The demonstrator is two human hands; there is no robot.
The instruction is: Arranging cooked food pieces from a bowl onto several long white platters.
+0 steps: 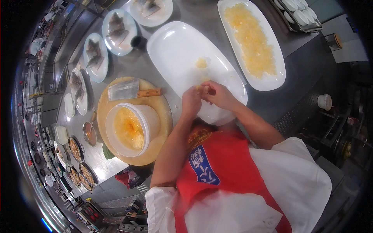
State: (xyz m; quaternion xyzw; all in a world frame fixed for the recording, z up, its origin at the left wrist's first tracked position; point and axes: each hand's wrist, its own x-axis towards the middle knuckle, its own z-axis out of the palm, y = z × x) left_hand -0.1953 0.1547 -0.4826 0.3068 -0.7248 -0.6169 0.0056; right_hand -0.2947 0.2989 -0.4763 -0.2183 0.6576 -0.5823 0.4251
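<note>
My left hand [192, 99] and my right hand [220, 94] meet fingertip to fingertip over the near end of a large white oval platter [172, 46]. Pinched between them is a small bit of pale yellow food [198, 86], mostly hidden by the fingers. A small clump of similar yellow food [201, 62] lies on the platter just beyond. To the left, a clear plastic tub [150, 119] holds yellow food in liquid [128, 128]. The tub stands on a round cutting board [105, 99], beside a cleaver [123, 89] with a wooden handle.
A second long platter [281, 78], spread with yellow food [250, 40], lies at the right. Plates of fish pieces [118, 27] line the far left. Further left are a sauce bowl [89, 134] and several pans of food [75, 150]. A rack of white dishes [300, 14] sits far right.
</note>
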